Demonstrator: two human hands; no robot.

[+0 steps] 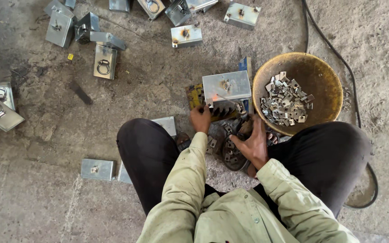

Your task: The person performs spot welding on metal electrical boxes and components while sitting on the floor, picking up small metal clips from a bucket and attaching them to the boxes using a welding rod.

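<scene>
Many metal boxes litter gritty concrete floor.

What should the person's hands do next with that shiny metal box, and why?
Probably the right hand should pick up one small bracket from the pile it rests on and bring it to the box. The left hand is already at the box's lower edge, where a spot glows orange, and the bowl holds more brackets.

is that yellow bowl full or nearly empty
Partly filled: the yellow bowl holds a pile of small metal pieces on its near side, with bare inner wall above.
</scene>
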